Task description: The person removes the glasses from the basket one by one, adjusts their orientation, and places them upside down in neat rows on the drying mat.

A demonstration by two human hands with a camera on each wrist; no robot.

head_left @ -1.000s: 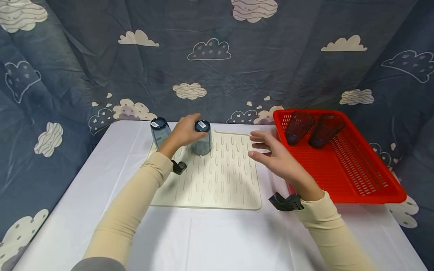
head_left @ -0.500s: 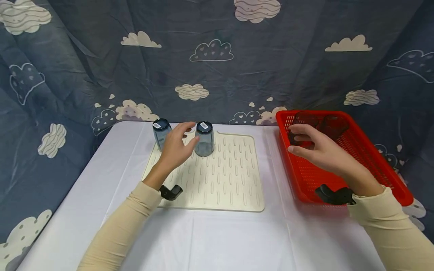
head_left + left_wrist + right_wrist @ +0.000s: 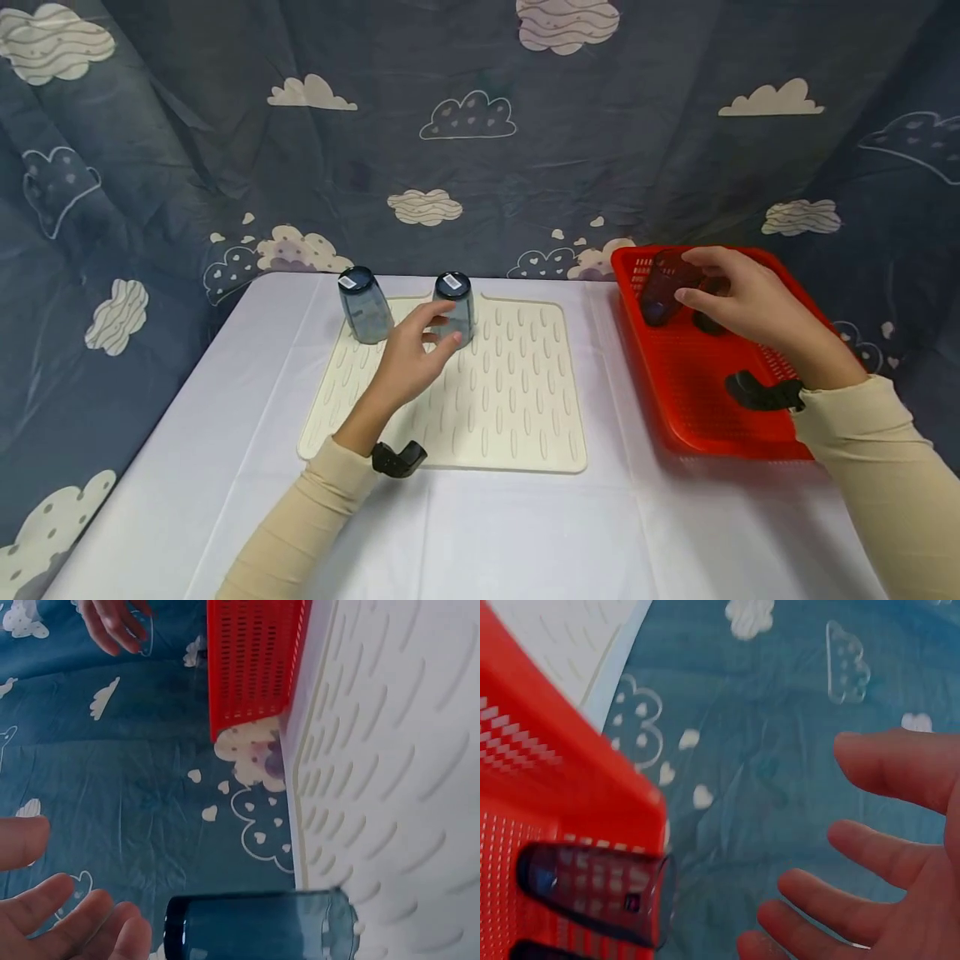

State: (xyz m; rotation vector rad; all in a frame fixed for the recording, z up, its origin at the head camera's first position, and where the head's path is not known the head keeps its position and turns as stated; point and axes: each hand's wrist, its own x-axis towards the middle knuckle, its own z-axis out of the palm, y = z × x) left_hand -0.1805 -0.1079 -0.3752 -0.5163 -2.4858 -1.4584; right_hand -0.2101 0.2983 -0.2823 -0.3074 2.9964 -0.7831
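Two blue-tinted drinking glasses stand upside down at the back of the cream ribbed mat (image 3: 517, 400): a left glass (image 3: 367, 310) and a right glass (image 3: 462, 312). My left hand (image 3: 405, 358) hovers in front of the right glass, fingers loosely bent and apart from it in the left wrist view. My right hand (image 3: 757, 304) is over the red plastic basket (image 3: 645, 367), thumb and fingers spread. Under it two dark glasses stand mouth up, a nearer-left glass (image 3: 663, 292) and another glass (image 3: 708, 323) largely hidden by the hand. The right wrist view shows a gap between fingers and glass (image 3: 592, 889).
A white cloth covers the table (image 3: 525, 533). Behind it hangs a dark blue curtain (image 3: 337, 158) with a cloud print, close to the table's back edge. The basket's raised rim stands to the right of the mat.
My left hand has drawn away from the right glass on the mat, toward me. My right hand has moved rightward from beside the mat to above the glasses in the basket.
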